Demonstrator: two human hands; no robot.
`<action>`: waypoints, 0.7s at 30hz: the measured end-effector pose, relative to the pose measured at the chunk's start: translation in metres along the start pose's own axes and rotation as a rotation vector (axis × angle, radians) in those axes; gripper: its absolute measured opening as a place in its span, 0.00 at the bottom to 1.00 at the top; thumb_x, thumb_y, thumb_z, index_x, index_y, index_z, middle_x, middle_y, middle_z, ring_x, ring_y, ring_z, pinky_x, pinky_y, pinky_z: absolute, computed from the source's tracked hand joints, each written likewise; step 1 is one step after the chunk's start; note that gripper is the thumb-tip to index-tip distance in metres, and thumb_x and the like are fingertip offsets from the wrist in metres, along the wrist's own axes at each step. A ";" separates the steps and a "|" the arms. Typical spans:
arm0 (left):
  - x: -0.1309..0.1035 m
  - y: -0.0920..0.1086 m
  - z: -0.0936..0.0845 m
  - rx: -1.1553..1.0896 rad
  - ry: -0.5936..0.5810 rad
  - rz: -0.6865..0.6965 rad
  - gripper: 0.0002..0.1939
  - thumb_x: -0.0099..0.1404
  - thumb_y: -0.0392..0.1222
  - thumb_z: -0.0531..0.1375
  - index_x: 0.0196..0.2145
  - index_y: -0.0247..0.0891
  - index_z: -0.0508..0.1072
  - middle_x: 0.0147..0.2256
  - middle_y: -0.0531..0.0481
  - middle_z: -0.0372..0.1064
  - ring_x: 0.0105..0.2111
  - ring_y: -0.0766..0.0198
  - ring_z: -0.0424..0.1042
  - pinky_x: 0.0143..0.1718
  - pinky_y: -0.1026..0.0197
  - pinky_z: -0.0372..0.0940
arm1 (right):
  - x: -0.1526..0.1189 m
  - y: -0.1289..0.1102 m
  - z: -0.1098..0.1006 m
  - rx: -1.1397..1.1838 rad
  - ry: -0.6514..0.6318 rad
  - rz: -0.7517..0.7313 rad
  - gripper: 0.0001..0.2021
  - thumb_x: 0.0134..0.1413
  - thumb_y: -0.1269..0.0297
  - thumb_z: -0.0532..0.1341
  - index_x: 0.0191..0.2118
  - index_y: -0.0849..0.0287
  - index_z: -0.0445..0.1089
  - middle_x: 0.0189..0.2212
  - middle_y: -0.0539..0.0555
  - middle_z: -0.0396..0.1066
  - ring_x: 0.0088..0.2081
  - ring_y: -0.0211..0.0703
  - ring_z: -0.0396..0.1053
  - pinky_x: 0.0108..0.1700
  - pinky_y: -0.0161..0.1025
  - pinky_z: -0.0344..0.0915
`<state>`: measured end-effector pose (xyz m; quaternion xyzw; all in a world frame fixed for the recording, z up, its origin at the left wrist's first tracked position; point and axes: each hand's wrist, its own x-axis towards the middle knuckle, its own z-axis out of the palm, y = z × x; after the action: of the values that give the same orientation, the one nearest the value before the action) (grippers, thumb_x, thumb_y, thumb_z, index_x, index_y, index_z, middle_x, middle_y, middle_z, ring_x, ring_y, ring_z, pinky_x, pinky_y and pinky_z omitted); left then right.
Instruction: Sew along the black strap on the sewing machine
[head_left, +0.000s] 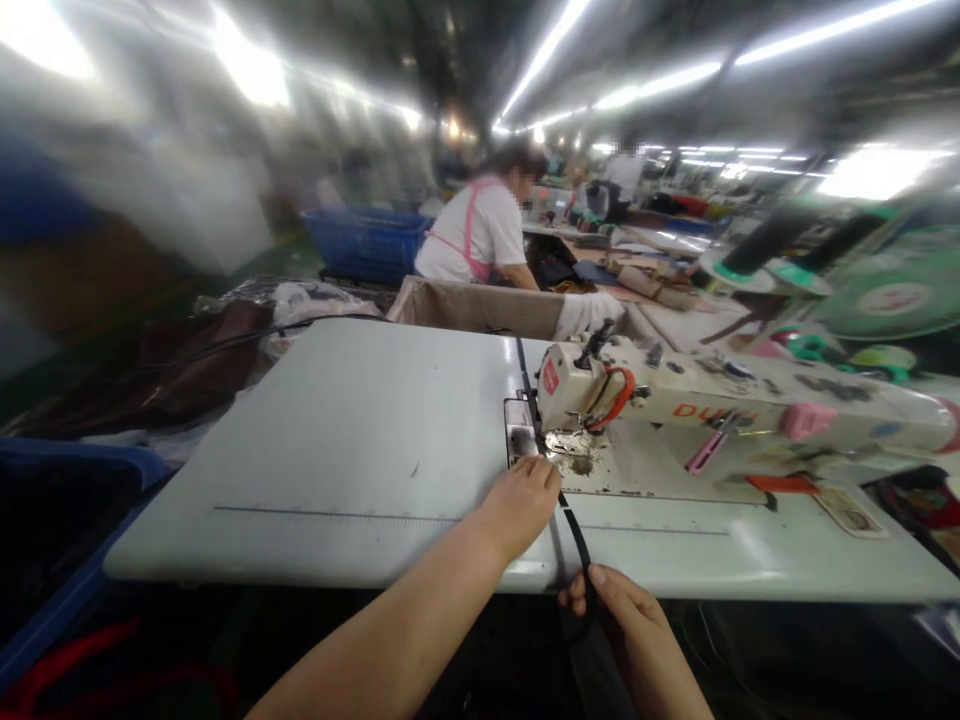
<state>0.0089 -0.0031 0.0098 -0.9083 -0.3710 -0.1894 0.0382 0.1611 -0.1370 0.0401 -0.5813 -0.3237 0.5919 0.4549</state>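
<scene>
A long narrow black strip (577, 535) runs from beneath the sewing machine (637, 390) to the table's front edge. Just in front of the presser foot, my left hand (525, 500) is closed with bent fingers on the strip. Lower down, past the table edge, my right hand (619, 605) pinches the strip between thumb and fingers. Behind the needle area, more of the black strip lies on the far side of the pale table (360, 430). My left fingers hide part of the strip, and the needle tip is too small to make out.
A ruler scale (337, 516) marks the tabletop. Pink snips (709, 445) hang on the machine, with a paper note (851, 512) nearby. Blue crate (82, 460) stands left; a cloth-lined bin (480, 305) is behind. A co-worker (480, 230) leans over beyond it. Thread cones (750, 250) stand right.
</scene>
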 end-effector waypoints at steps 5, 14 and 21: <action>0.001 0.003 0.008 -0.024 0.049 -0.013 0.11 0.76 0.30 0.53 0.51 0.31 0.73 0.48 0.39 0.75 0.52 0.55 0.76 0.64 0.51 0.65 | 0.008 0.009 0.000 -0.042 0.095 -0.003 0.28 0.47 0.34 0.73 0.21 0.57 0.79 0.25 0.58 0.77 0.36 0.57 0.75 0.48 0.48 0.71; 0.001 0.008 0.012 -0.065 0.052 -0.020 0.15 0.75 0.32 0.54 0.55 0.28 0.73 0.51 0.34 0.75 0.57 0.50 0.75 0.65 0.47 0.66 | 0.009 -0.003 0.016 -0.063 0.245 0.061 0.25 0.55 0.37 0.68 0.24 0.54 0.78 0.22 0.54 0.73 0.32 0.56 0.74 0.44 0.49 0.72; 0.003 0.008 0.010 -0.111 0.008 -0.029 0.19 0.76 0.33 0.53 0.59 0.25 0.71 0.57 0.30 0.71 0.63 0.47 0.71 0.67 0.45 0.63 | 0.009 -0.008 0.025 -0.031 0.300 0.048 0.23 0.47 0.41 0.76 0.22 0.56 0.79 0.19 0.52 0.72 0.30 0.52 0.72 0.40 0.46 0.70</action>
<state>0.0189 -0.0048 0.0022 -0.9028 -0.3729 -0.2137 -0.0138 0.1385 -0.1220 0.0462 -0.6776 -0.2471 0.5041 0.4751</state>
